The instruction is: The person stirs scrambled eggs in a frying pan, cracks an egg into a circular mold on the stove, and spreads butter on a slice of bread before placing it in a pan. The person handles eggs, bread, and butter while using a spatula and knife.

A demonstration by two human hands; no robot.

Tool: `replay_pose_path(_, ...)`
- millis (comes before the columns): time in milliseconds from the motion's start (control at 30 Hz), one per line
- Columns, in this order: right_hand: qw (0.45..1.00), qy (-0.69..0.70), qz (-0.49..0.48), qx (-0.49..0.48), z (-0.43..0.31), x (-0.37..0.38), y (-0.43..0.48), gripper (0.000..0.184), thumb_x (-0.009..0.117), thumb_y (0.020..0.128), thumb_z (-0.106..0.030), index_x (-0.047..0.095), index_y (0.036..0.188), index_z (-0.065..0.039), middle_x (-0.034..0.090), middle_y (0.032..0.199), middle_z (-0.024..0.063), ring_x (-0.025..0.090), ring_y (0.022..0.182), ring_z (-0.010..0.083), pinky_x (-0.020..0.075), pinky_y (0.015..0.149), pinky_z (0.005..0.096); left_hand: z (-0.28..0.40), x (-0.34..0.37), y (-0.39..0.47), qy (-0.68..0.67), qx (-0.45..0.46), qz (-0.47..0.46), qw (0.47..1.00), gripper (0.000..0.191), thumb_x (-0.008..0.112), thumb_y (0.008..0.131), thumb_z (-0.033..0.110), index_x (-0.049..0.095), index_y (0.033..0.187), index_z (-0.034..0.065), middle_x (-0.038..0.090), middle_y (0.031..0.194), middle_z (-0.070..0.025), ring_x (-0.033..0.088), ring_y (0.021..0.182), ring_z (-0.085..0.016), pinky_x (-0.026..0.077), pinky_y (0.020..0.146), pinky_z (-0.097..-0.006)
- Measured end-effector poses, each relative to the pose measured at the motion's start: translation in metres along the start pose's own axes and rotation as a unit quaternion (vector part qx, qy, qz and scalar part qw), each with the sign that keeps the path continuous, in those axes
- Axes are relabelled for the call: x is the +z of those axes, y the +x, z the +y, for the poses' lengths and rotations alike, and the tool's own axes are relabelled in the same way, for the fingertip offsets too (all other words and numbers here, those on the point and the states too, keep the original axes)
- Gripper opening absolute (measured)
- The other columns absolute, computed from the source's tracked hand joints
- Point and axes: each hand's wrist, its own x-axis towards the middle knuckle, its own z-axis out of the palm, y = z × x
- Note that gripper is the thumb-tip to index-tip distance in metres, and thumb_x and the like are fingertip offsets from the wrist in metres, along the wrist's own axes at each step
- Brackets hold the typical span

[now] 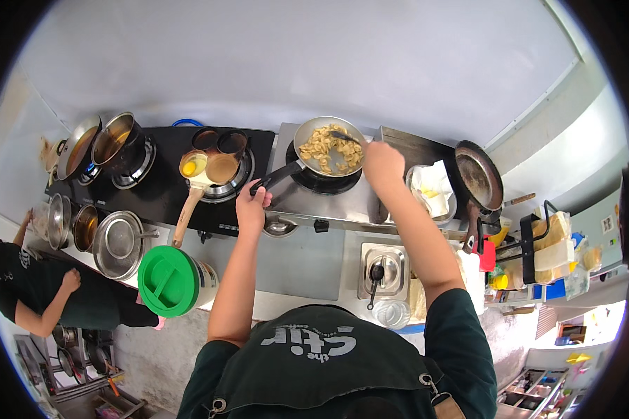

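A frying pan (306, 131) with a black handle sits over the burner of a steel stove, holding sliced food, perhaps mushrooms. My left hand (253, 201) is closed around the end of its handle. At the pan's right rim, my right hand (384, 162) grips a dark utensil (344, 136) whose head lies among the slices; its handle is mostly hidden by the hand. To the left, a four-cup egg pan (221, 167) with a wooden handle rests over another burner, a raw egg (190, 168) in one cup.
Pots (116, 144) stand on the black hob at left, above metal lids (119, 243). A green-lidded tub (167, 281) is by my left forearm. A dark skillet (479, 175) and a paper-lined container (431, 191) lie right. A co-worker (57, 293) stands at far left.
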Motion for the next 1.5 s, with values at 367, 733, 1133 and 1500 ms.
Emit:
replay_pose_path(367,0.999,0.039,0.016,0.019,0.019,0.006,0.001,0.019,0.051,0.085,-0.013,0.069,0.090,-0.010,0.068,0.085,0.0161,0.067,0.079,0.0337,0.0552,0.066,0.0412,0.000,-0.001,0.001,-0.005,0.004,0.013,1.000,0.027,0.054,0.092,0.009,0.055,0.117,-0.0023,0.064,0.075,-0.0079,0.057,0.063,-0.010,0.048,0.060,-0.0232)
replay_pose_path(733,0.986,0.138,-0.065,0.068,-0.018,0.045,-0.046,0.026,0.055,0.082,-0.010,0.061,0.106,-0.003,0.057,0.112,0.0184,0.056,0.108,0.0342,0.0526,0.083,0.0409,-0.010,-0.001,0.009,-0.071,0.024,-0.010,0.997,0.031,0.054,0.094,0.013,0.046,0.121,0.0005,0.061,0.086,-0.0102,0.060,0.073,-0.013,0.052,0.067,-0.0250)
replay_pose_path(1133,0.876,0.378,0.289,0.084,0.042,-0.033,-0.228,0.034,0.062,0.077,0.001,0.067,0.107,-0.015,0.062,0.091,0.0071,0.060,0.081,0.0203,0.0494,0.075,0.0329,-0.009,-0.008,0.011,-0.079,-0.046,-0.022,0.996,0.041,0.057,0.092,0.021,0.034,0.122,0.0051,0.056,0.095,-0.0105,0.056,0.081,-0.017,0.049,0.071,-0.0288)
replay_pose_path(1500,0.729,0.401,0.041,0.554,0.174,0.050,-0.449,0.021,0.062,0.081,-0.013,0.070,0.099,-0.007,0.066,0.090,0.0070,0.060,0.077,0.0140,0.0471,0.066,0.0274,-0.074,0.035,-0.167,0.070,-0.010,-0.139,0.988,0.010,0.054,0.091,0.016,0.058,0.096,0.0073,0.053,0.089,0.0002,0.045,0.069,-0.008,0.037,0.057,-0.0226)
